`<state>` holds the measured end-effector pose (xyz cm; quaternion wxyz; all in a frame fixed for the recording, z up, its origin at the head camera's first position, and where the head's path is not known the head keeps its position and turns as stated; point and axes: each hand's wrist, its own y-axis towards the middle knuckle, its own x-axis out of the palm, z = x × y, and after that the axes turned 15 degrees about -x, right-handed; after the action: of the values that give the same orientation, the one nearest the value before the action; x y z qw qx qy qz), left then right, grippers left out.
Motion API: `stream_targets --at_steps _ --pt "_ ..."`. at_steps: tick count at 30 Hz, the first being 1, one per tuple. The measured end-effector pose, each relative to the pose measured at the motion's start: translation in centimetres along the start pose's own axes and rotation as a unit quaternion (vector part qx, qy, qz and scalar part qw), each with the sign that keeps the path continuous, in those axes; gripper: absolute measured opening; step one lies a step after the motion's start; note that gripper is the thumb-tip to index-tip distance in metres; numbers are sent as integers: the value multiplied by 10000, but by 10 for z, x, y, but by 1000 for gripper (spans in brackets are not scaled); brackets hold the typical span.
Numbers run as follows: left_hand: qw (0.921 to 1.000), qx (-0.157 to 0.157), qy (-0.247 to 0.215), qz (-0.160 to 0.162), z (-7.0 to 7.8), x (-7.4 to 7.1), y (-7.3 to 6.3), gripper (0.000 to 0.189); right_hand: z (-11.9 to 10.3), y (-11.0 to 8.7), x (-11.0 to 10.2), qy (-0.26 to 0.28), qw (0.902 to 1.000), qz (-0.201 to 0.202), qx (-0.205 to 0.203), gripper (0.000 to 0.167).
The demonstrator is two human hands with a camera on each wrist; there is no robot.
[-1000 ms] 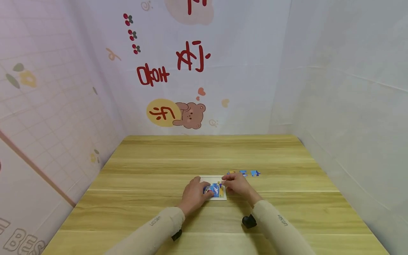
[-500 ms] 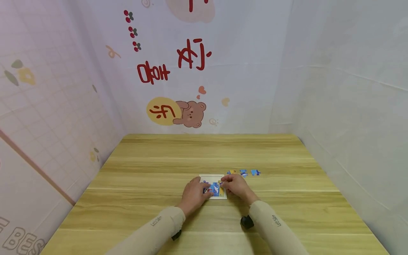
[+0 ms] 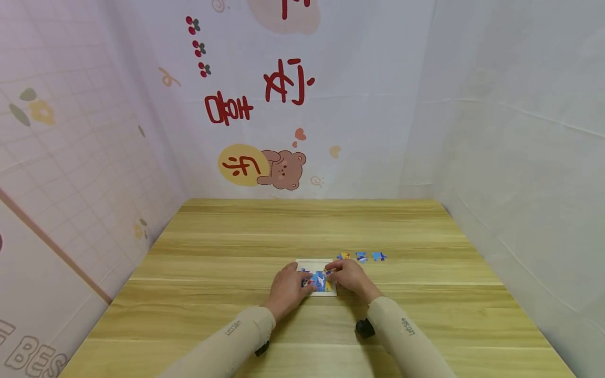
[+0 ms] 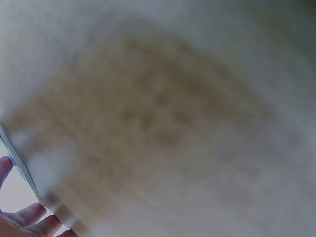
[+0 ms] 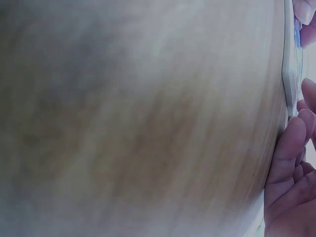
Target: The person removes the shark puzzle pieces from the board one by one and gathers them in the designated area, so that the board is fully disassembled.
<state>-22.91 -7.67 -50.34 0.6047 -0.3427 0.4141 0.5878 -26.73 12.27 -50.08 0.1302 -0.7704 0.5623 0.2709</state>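
A small white-bordered jigsaw board [image 3: 314,261] lies on the wooden table, its blue sea picture [image 3: 320,283] partly filled. My left hand [image 3: 287,287] rests over the board's left side, with thumb and index finger spread on the picture. In the left wrist view, other fingertips [image 4: 32,212] touch along the board's edge. My right hand [image 3: 351,275] is at the right border, pinching a small purple and yellow puzzle piece [image 3: 327,272] against the picture's upper right part. The fingertips partly hide that piece. The right wrist view shows curled fingers [image 5: 291,140] low beside the board's rim.
Several loose puzzle pieces, among them a yellow one [image 3: 345,255], a blue and white one [image 3: 361,256] and a light blue one [image 3: 378,256], lie in a row behind my right hand. Printed cloth walls [image 3: 359,105] surround the wooden table [image 3: 227,236].
My right hand has shifted slightly left and toward me, with its fingertips farther over the board's right side. The left hand and the loose pieces stay in place.
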Motion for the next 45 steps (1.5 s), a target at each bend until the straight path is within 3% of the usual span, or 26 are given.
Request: stream_targets --at_steps 11,15,21,25,33,40,45 --pt "9999 4 -110 -7 3 -3 -2 35 -2 -3 -4 479 9988 -80 47 28" --pt "9994 -275 -162 -91 12 -4 -2 38 -1 -3 -3 483 9988 -30 -9 28" --pt "9962 -830 235 -85 24 1 0 38 -2 -2 -3 534 9986 -48 30 28" --pt "9941 -1044 265 -127 27 2 1 38 -5 -2 -4 635 9978 -92 149 29" --pt "9944 -1022 169 -188 26 3 2 37 -3 -3 -4 859 9962 -85 105 36" --pt "9957 -915 109 -118 26 3 2 37 1 -2 -2 908 9956 234 52 30" --pt "9952 -955 145 -142 27 3 3 37 0 -3 -3 979 9949 226 50 30"
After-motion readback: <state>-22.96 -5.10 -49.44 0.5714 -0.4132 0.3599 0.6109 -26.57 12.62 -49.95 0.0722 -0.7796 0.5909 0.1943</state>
